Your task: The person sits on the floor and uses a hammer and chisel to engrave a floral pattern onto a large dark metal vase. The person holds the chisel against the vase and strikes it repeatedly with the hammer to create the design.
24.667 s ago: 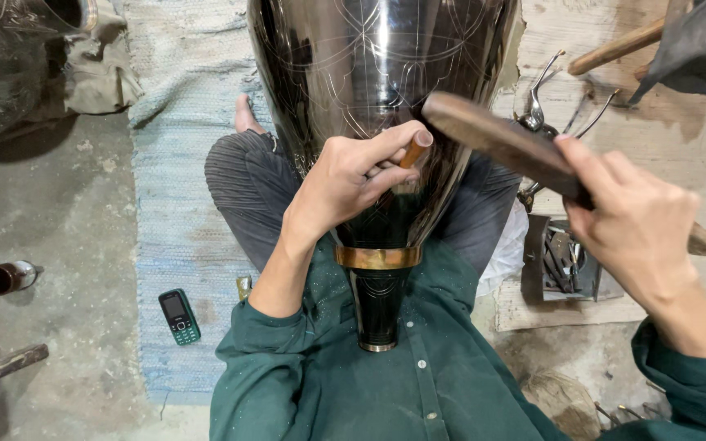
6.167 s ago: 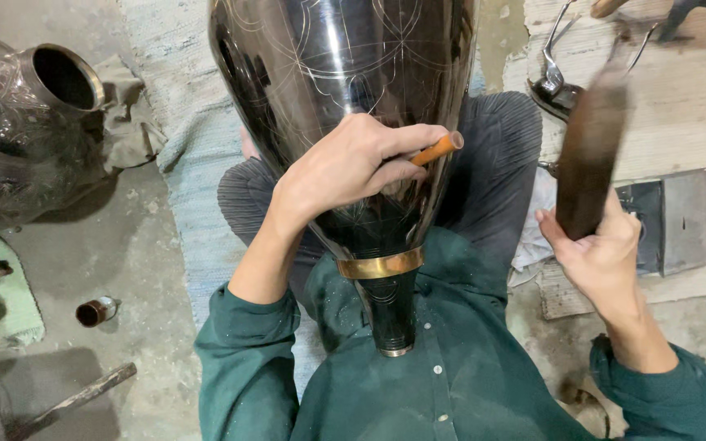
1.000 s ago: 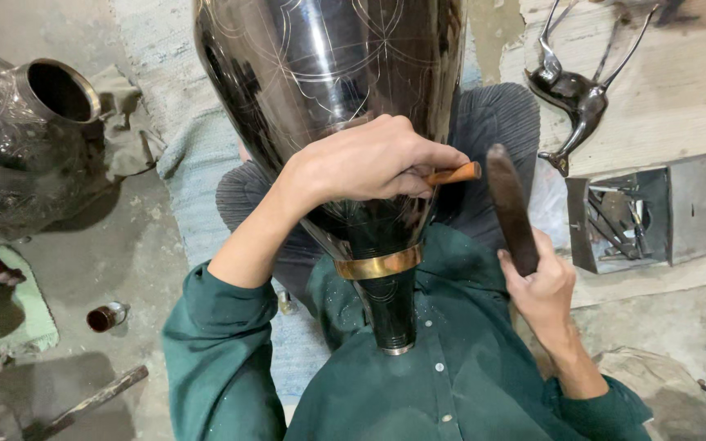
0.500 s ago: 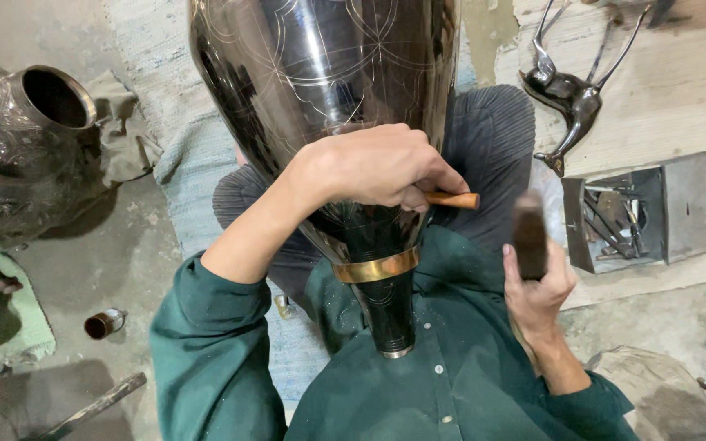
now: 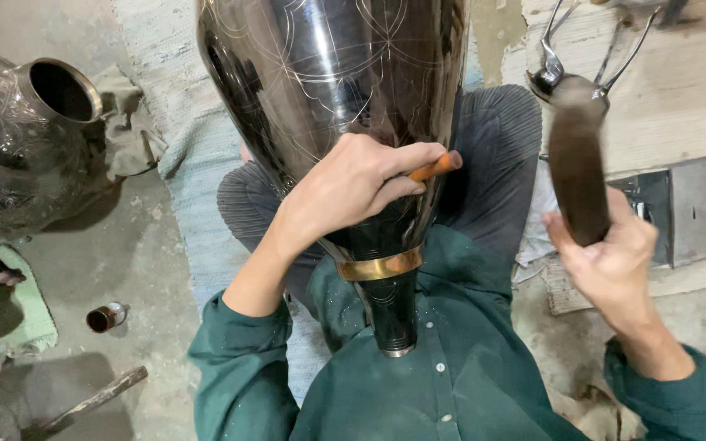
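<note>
Left hand pinches a chisel against the vase; at three o'clock, right hand grips a mallet.

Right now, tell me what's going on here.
A seated person in a green shirt has a large dark metal vase lying across the lap, its surface scored with fine line patterns. The left hand presses an orange-handled chisel against the vase, while the right hand grips a dark wooden mallet, raised and blurred. A second engraved vessel sits on the floor nearby.
</note>
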